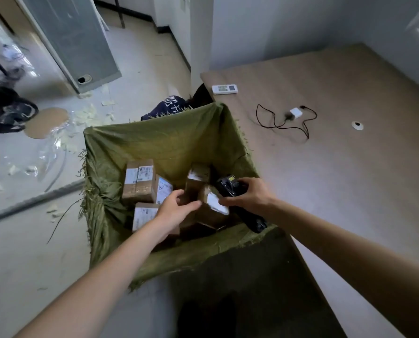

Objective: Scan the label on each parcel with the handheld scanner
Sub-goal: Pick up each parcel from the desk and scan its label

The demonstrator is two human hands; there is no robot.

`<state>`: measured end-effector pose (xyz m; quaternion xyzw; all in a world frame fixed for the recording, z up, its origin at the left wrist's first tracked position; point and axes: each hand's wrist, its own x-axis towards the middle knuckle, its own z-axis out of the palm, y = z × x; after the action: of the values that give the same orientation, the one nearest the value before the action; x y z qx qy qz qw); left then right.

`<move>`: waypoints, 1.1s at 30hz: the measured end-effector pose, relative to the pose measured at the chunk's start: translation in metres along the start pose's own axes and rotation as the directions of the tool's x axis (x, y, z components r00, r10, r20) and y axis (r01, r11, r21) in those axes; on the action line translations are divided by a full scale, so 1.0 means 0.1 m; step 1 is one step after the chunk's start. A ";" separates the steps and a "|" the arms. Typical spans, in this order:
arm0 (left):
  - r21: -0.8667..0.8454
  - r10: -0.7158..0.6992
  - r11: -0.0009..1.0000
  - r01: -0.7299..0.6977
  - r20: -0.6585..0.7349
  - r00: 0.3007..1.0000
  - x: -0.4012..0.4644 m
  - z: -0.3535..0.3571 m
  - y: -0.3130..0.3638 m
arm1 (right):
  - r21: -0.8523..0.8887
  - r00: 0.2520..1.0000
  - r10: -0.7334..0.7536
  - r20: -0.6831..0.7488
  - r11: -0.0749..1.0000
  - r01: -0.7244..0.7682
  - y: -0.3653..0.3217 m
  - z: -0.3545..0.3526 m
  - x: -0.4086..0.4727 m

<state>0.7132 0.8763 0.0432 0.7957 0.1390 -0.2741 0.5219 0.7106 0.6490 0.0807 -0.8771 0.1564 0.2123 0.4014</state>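
Observation:
Several brown cardboard parcels with white labels lie inside an open green woven sack (154, 142). My right hand (247, 193) grips the black handheld scanner (228, 185) over the sack's right side, just above a tilted parcel (212, 203) whose white label faces up. My left hand (174, 208) reaches into the sack with fingers loosely curved, its fingertips at the left edge of that tilted parcel. Other parcels sit at the back left (138, 180), front left (143, 213) and back middle (197, 178).
A wooden table (337, 154) stands to the right, with a white remote (224, 89), a white charger with black cable (295, 113) and a small round white object (357, 125). Paper scraps, a cardboard disc (46, 123) and a black bag (6, 108) litter the floor at left.

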 end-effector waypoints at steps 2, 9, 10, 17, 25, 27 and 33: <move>0.065 0.025 0.998 -0.024 -0.016 1.000 0.00 -0.10 0.06 | -0.022 1.000 -0.009 -0.030 1.000 0.008 -0.03 -0.12 -0.05; 0.141 0.302 0.943 -0.302 0.019 0.953 -0.18 -0.21 0.73 | 0.039 0.986 -0.014 -0.168 0.999 0.021 -0.10 -0.70 -0.52; 0.137 0.341 0.930 -0.342 0.034 0.940 -0.23 -0.16 0.89 | 0.051 0.981 -0.011 -0.195 0.998 0.022 -0.09 -0.82 -0.62; 0.154 0.555 0.795 -0.587 0.208 0.805 -0.79 0.68 2.06 | 0.064 0.908 0.047 -0.417 0.998 -0.022 0.20 -1.90 -1.88; 0.001 0.686 0.614 -0.789 0.494 0.534 -2.42 2.71 2.94 | 0.226 0.655 0.307 -0.690 0.952 -0.208 1.47 -2.91 -4.18; -0.052 0.686 0.576 -0.816 0.574 0.447 -2.96 3.26 2.97 | 0.276 0.575 0.372 -0.729 0.928 -0.250 1.87 -3.01 -4.86; -0.185 0.605 0.530 -0.827 0.766 0.217 -4.63 4.81 2.63 | 0.431 0.329 0.539 -0.775 0.833 -0.348 2.89 -2.95 -6.93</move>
<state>0.3313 0.3609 0.3643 0.6313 -0.5183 -0.3183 0.4811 0.0585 0.3121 0.4144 -0.7382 0.5915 -0.1806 0.2692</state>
